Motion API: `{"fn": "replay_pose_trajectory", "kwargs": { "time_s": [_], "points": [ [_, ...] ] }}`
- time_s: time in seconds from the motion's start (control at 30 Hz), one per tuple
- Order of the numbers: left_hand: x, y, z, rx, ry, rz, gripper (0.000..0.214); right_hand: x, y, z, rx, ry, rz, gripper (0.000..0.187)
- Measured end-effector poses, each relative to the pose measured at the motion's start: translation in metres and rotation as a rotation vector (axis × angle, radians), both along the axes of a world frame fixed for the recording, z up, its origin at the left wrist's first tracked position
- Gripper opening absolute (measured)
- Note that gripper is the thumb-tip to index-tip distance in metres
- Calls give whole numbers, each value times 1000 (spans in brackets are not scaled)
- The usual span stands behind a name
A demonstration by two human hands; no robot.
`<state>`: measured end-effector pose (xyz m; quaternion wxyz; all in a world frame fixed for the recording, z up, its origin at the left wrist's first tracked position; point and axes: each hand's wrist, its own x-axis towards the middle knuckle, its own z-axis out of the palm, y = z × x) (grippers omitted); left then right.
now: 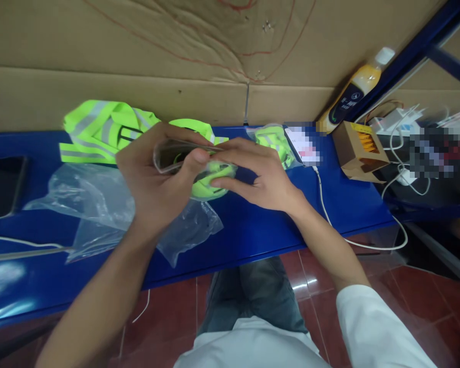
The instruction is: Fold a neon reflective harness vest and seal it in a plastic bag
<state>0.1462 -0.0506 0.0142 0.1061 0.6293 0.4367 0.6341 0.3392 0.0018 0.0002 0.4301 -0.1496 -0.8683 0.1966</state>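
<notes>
Between both hands is a clear plastic bag (164, 157), with a folded neon-yellow reflective strap (209, 190) in its lower part. My left hand (153, 179) is closed on the bag's left side, its thumb lying across the front near the mouth. On the other side, my right hand (270, 176) pinches the bag, thumb below and fingers along the upper edge. The fingers hide part of the bag. Behind my left hand lies a loose neon-yellow strap with grey reflective bands (95, 128). Flat empty plastic bags (95, 197) lie below and left of it.
A packed bag of neon strap (272, 143) and a lit phone (301, 145) lie right on the blue table (260, 230). An orange drink bottle (350, 94), an open cardboard box (354, 153) and white cables (322, 197) are beyond. A dark device (2, 184) lies at left.
</notes>
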Motion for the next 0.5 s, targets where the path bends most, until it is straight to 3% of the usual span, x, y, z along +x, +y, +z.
{"fn": "replay_pose_trajectory", "kwargs": {
  "time_s": [0.13, 0.27, 0.37, 0.5],
  "points": [
    [-1, 9, -5, -5, -78, -166, 61, 1, 3, 1, 13, 85, -110, 31],
    [-2, 22, -20, -155, -182, -385, 54, 6, 6, 6, -10, 149, -211, 32],
    [2, 25, -31, -261, -214, -331, 42, 5, 10, 3, 40, 160, -182, 37],
    [3, 25, -37, -256, -186, -266, 28, 2, 14, -5, 0, 137, -181, 42]
  ]
}}
